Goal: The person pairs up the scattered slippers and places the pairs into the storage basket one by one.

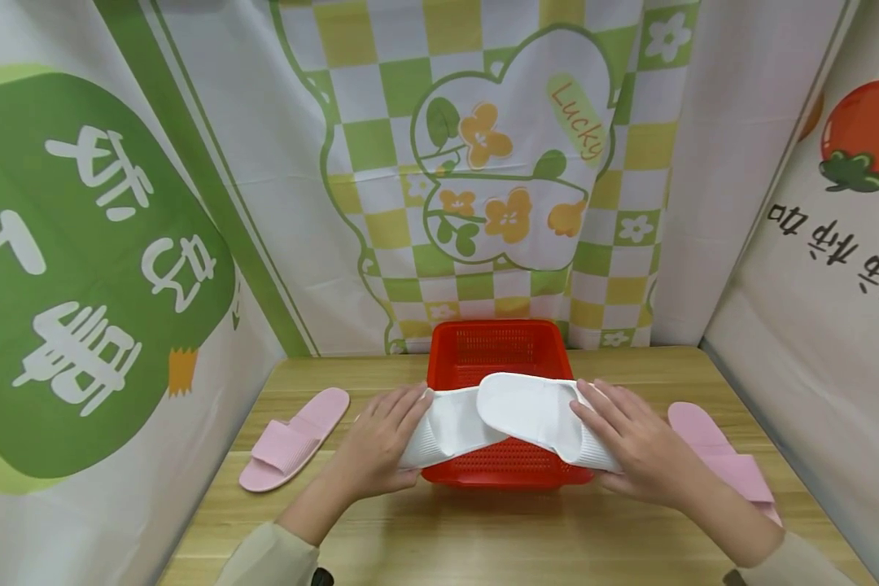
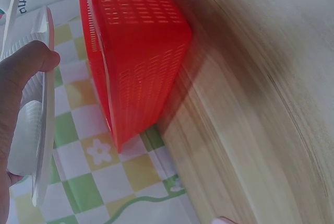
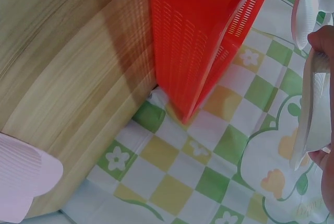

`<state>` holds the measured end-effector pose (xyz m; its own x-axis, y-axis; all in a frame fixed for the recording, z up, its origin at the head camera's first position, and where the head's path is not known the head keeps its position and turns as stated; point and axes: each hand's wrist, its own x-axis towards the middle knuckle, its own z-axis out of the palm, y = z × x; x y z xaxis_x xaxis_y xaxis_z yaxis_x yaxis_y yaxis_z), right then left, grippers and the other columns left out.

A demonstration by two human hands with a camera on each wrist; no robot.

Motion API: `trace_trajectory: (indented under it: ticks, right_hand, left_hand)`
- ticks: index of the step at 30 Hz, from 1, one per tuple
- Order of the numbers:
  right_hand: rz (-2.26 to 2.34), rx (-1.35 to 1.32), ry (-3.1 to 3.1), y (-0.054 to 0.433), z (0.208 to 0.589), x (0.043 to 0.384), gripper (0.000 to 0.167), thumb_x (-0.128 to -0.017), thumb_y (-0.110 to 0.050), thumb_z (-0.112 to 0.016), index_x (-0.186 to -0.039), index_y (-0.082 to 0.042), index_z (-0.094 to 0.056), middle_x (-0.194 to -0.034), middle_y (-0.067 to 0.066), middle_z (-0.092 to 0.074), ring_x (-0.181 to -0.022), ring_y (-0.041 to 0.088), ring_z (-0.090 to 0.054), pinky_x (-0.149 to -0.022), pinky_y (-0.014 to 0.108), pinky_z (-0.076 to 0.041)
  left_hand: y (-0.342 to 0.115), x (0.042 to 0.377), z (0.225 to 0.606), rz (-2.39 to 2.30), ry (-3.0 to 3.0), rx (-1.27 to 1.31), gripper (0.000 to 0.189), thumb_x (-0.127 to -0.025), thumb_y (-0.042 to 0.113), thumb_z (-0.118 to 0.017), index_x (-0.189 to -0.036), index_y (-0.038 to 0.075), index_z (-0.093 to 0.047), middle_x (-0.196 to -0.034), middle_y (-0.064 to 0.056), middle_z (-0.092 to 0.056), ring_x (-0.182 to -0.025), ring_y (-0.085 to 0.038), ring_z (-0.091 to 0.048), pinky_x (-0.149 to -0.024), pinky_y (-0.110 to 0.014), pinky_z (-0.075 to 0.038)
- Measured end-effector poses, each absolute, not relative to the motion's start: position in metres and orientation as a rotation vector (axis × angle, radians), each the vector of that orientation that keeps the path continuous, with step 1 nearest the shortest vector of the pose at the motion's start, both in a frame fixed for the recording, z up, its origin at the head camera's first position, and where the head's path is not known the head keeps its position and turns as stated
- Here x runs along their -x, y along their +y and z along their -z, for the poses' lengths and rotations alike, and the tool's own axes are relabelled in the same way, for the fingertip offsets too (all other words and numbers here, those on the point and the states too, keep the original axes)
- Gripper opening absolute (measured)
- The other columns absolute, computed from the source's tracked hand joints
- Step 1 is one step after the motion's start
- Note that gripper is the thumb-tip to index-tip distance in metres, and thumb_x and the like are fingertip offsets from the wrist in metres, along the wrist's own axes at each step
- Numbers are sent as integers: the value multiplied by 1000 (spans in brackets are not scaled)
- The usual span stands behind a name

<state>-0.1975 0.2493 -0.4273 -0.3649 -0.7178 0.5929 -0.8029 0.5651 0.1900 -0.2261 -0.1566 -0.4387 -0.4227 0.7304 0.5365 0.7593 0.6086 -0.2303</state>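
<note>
Two white slippers are held up over a red plastic basket (image 1: 498, 472) in the head view. My left hand (image 1: 384, 443) grips the left white slipper (image 1: 457, 415) round its ribbed strap, thumb under the sole. With my right hand (image 1: 640, 448) I grip the right white slipper (image 1: 527, 407) at its strap in the same way. The heel ends overlap in the head view, the right one in front. In the left wrist view my thumb (image 2: 39, 59) presses on the sole's edge. The right wrist view shows that slipper (image 3: 315, 109) edge-on, above the basket's rim.
A pink slipper (image 1: 293, 443) lies on the wooden table (image 1: 483, 537) left of the basket. Another pink slipper (image 1: 728, 460) lies at the right, partly behind my right forearm. A checkered curtain (image 1: 505, 285) hangs behind the table, with printed cloth walls at both sides.
</note>
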Motion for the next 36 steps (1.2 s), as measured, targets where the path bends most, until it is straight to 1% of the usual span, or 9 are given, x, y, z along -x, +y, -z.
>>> trace_trajectory:
  ticks: [4, 9, 11, 13, 16, 19, 23, 30, 36]
  right_hand:
    - [-147, -1213, -2196, 247, 426, 197, 97, -56, -30, -82, -140, 3, -45, -145, 25, -40, -127, 44, -40, -116, 39, -12]
    - [-135, -1229, -2173, 243, 426, 199, 97, -55, -28, -81, -139, 3, -45, -146, 24, -40, -126, 45, -42, -116, 39, -12]
    - [-122, -1236, -2175, 243, 426, 199, 97, -54, -28, -81, -140, 2, -45, -146, 24, -40, -126, 45, -42, -115, 40, -15]
    - [-107, -1246, -2189, 242, 426, 200, 99, -55, -29, -82, -140, 2, -44, -147, 24, -39, -127, 45, -41, -113, 44, -21]
    - [-79, -1264, -2199, 241, 426, 200, 101, -55, -32, -83, -141, 1, -42, -146, 24, -39, -128, 45, -40, -106, 51, -31]
    - [-58, -1277, -2198, 239, 426, 201, 104, -54, -34, -85, -142, 1, -41, -146, 25, -39, -127, 46, -41, -101, 54, -36]
    - [-42, -1294, -2198, 237, 424, 201, 105, -54, -34, -87, -142, 1, -41, -146, 25, -39, -128, 45, -40, -101, 54, -35]
    - [-17, -1322, -2239, 235, 422, 201, 106, -58, -33, -88, -145, 0, -38, -149, 24, -35, -129, 44, -39, -104, 51, -30]
    - [3, -1339, -2246, 233, 421, 202, 105, -63, -40, -87, -146, -1, -37, -150, 23, -34, -129, 44, -39, -103, 53, -34]
  left_hand:
    - [-154, 227, 438, 61, -2205, 1186, 100, -59, 41, -79, -141, -2, -41, -142, -20, -45, -123, -36, -47, -97, -50, -42]
    - [-151, 228, 437, 62, -2186, 1206, 101, -59, 41, -80, -140, -3, -41, -142, -20, -45, -124, -36, -46, -97, -50, -42]
    - [-150, 229, 437, 61, -2177, 1214, 101, -59, 41, -81, -140, -3, -41, -143, -19, -44, -124, -35, -46, -97, -50, -41]
    - [-149, 229, 437, 58, -2173, 1220, 101, -59, 41, -81, -141, -3, -41, -144, -19, -44, -125, -35, -45, -98, -50, -41]
    - [-147, 229, 436, 54, -2174, 1231, 101, -60, 42, -81, -141, -3, -41, -145, -18, -43, -125, -34, -45, -98, -49, -41]
    - [-145, 230, 434, 40, -2182, 1240, 101, -61, 44, -81, -142, -2, -40, -145, -17, -42, -125, -34, -45, -99, -49, -41]
    - [-143, 229, 433, 29, -2205, 1257, 100, -62, 45, -80, -142, 0, -40, -146, -16, -42, -124, -34, -46, -98, -50, -42]
    - [-138, 229, 430, 11, -2221, 1293, 99, -63, 44, -80, -143, 1, -39, -146, -15, -42, -125, -34, -45, -97, -51, -43]
    - [-134, 230, 429, 23, -2189, 1323, 99, -63, 45, -79, -142, 0, -40, -145, -16, -43, -124, -34, -46, -96, -50, -44]
